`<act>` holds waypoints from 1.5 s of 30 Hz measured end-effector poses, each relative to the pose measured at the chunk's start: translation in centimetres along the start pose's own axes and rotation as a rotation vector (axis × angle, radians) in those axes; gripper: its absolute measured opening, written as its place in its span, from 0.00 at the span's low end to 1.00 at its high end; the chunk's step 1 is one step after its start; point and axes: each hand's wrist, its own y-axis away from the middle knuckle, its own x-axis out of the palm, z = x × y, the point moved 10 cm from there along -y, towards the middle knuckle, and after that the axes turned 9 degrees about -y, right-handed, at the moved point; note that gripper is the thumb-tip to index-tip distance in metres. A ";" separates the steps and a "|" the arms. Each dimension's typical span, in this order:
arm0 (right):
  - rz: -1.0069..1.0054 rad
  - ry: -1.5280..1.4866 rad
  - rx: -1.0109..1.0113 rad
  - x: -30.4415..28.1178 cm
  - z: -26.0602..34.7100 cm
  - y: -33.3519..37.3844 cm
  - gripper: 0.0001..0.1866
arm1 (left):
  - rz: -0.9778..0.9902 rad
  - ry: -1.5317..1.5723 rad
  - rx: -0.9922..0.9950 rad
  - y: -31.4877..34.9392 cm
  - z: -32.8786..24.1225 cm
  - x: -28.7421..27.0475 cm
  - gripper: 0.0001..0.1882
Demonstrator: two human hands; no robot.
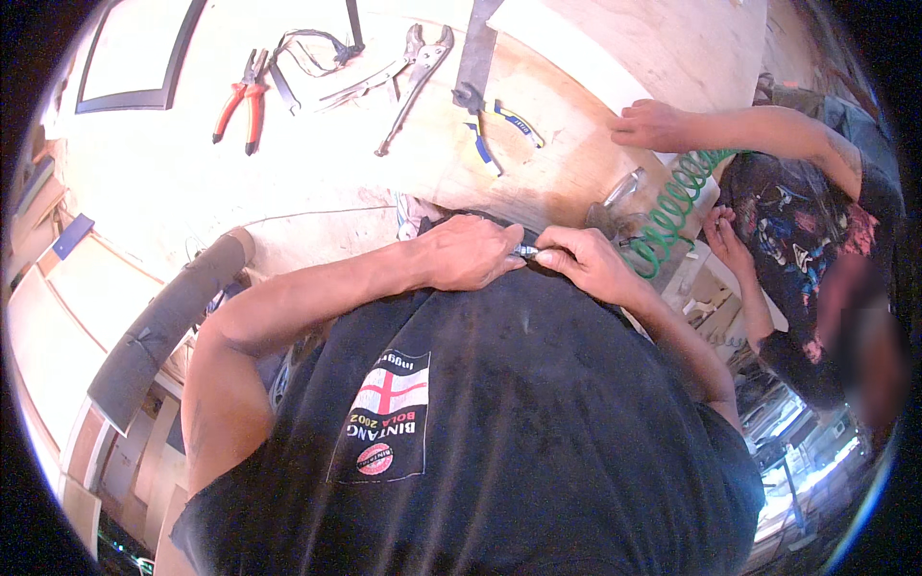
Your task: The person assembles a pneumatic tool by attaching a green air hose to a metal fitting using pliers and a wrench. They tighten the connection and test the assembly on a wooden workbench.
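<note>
Close to my dark shirt, at the near edge of the workbench (403,175), my two hands meet. A small silvery metal piece (526,252) shows between their fingertips; its kind cannot be made out. My left hand (469,253) is closed around its left end, the back of the hand hiding most of the fingers. From the other side, thumb and bent fingers of my right hand (588,263) pinch the same piece. Beyond the hands lie pliers with blue and yellow handles (482,144), locking pliers (415,82) and red-handled pliers (240,104).
At the right, another person's hand (653,127) rests on the bench by a long white strip (586,53). A green coiled hose (677,206) hangs between us. A dark roll (168,331) stands off to the left, and a black-edged panel (125,100) lies at the far left.
</note>
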 end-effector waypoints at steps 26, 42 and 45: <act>0.090 -0.087 -0.061 1.9 -2.9 0.8 0.13 | 0.107 -0.025 0.082 -0.3 -1.0 1.8 0.18; -0.223 0.009 -0.257 0.3 -0.7 1.6 0.11 | 0.106 0.037 0.045 -0.5 -0.5 1.0 0.17; -0.248 0.112 -0.343 0.6 0.1 1.9 0.11 | 0.113 0.033 0.047 -0.5 -0.4 1.0 0.17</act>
